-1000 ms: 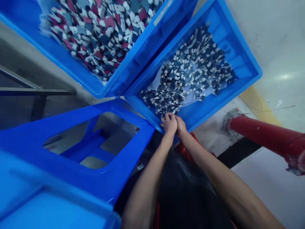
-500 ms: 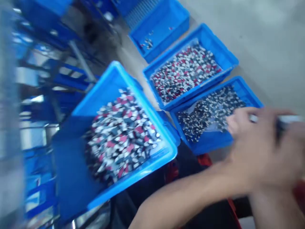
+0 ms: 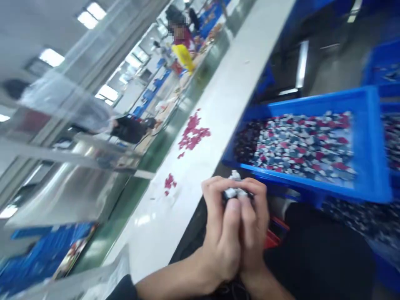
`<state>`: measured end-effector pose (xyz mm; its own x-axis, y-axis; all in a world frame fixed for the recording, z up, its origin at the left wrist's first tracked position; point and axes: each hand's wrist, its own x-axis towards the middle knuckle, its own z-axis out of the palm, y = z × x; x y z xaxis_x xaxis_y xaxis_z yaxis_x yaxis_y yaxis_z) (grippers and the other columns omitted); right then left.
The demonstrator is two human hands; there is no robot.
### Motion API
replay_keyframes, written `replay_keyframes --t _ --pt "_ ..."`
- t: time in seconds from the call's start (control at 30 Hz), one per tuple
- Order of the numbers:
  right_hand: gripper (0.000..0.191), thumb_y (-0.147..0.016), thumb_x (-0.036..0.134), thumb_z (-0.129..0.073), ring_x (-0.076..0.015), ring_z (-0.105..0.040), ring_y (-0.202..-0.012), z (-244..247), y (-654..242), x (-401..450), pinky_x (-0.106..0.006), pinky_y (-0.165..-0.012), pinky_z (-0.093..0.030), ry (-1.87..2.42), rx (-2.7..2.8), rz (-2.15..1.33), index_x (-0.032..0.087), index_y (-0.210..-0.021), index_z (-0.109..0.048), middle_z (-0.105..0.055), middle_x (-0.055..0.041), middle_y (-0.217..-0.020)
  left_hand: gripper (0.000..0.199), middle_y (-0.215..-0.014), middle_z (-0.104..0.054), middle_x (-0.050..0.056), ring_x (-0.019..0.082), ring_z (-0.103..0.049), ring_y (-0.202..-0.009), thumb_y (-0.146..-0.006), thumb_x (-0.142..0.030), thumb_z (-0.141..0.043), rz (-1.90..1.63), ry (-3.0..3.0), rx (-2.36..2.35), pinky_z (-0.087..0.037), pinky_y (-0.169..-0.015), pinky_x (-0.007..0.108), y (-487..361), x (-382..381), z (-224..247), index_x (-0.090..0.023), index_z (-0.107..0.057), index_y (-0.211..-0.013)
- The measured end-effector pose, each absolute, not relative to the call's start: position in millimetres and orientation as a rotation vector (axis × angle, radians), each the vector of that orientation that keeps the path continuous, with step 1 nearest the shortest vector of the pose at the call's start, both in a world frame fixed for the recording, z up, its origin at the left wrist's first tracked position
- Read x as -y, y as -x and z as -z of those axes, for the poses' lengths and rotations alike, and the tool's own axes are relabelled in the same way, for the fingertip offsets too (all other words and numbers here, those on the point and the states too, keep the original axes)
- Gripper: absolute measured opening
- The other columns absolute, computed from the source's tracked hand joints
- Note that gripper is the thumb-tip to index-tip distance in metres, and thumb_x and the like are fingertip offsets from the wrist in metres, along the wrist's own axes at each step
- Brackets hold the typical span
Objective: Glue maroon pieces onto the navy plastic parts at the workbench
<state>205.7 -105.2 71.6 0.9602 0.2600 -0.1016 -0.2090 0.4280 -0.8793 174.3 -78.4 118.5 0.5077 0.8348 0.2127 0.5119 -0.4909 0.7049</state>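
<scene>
At about nine o'clock a sheet of clear plastic hangs blurred over a steel bench. A long white table runs from seven o'clock up toward one o'clock, with a scatter of red pieces lying on it near the middle and a smaller red clump below that. Far up at twelve o'clock another person stands at the table, too distant to make out more.

Just below centre both hands are pressed together, forearms coming in from six o'clock. The left hand has its fingers curled upward and its thumb laid along the seam between the two; the right hand wraps against it from the other side. Between their fingertips they pinch a small white and dark piece, clasped tightly by both hands and held just in front of the table's near edge.

At three o'clock a blue crate sits tilted, heaped with small red, white and dark pieces. Beyond it, at the right edge, another blue crate is partly in view, its contents unclear.
</scene>
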Motion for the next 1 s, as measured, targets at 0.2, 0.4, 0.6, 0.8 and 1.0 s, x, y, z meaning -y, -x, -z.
replay_keyframes --t 0.2,0.4,0.6,0.8,1.0 --pt "0.024 -0.100 0.048 -0.062 -0.0207 -0.066 -0.090 -83 -90 7 -0.035 -0.081 -0.061 0.825 0.199 -0.887 0.026 -0.094 -0.067 -0.063 -0.0024 -0.100 0.031 -0.111 -0.064 0.006 0.026 -0.065 -0.109 -0.105 -0.052 -0.047 -1.137 -1.996 -1.542 -0.059 -0.103 0.042 -65 6 -124 -0.029 -0.068 -0.105" --pt "0.031 -0.102 0.051 -0.046 -0.0245 -0.066 -0.088 -45 -19 -37 -0.040 -0.083 -0.062 0.924 0.444 -1.175 0.028 -0.085 -0.057 -0.062 -0.0037 -0.091 0.028 -0.105 -0.064 0.006 0.027 -0.063 -0.110 -0.101 -0.044 -0.049 -1.338 -1.765 -1.911 -0.056 -0.104 0.045 1 -35 -89 -0.029 -0.068 -0.088" --pt "0.017 -0.099 0.034 -0.048 -0.0260 -0.068 -0.101 -23 28 -78 -0.042 -0.097 -0.062 0.960 0.698 -1.215 0.028 -0.090 -0.061 -0.069 -0.0074 -0.103 0.037 -0.097 -0.068 0.004 0.021 -0.067 -0.096 -0.109 -0.051 -0.059 -1.438 -1.507 -2.166 -0.059 -0.093 0.042 71 -76 -50 -0.019 -0.067 -0.094" --pt "0.031 -0.101 0.014 -0.046 -0.0310 -0.063 -0.139 -31 42 -88 -0.059 -0.128 -0.043 0.894 1.035 -1.164 0.024 -0.111 -0.074 -0.078 -0.0121 -0.131 0.036 -0.118 -0.075 0.008 0.024 -0.071 -0.114 -0.107 -0.053 -0.068 -1.443 -1.478 -2.364 -0.059 -0.107 0.049 121 -99 -61 -0.018 -0.073 -0.113" --pt "0.042 -0.095 0.010 -0.060 -0.0315 -0.048 -0.163 -35 18 -56 -0.056 -0.138 -0.034 0.883 1.254 -0.982 0.026 -0.129 -0.079 -0.063 -0.0078 -0.166 0.045 -0.143 -0.071 0.010 0.031 -0.069 -0.129 -0.109 -0.058 -0.053 -1.348 -1.656 -2.370 -0.052 -0.120 0.063 69 -75 -57 -0.029 -0.067 -0.140"
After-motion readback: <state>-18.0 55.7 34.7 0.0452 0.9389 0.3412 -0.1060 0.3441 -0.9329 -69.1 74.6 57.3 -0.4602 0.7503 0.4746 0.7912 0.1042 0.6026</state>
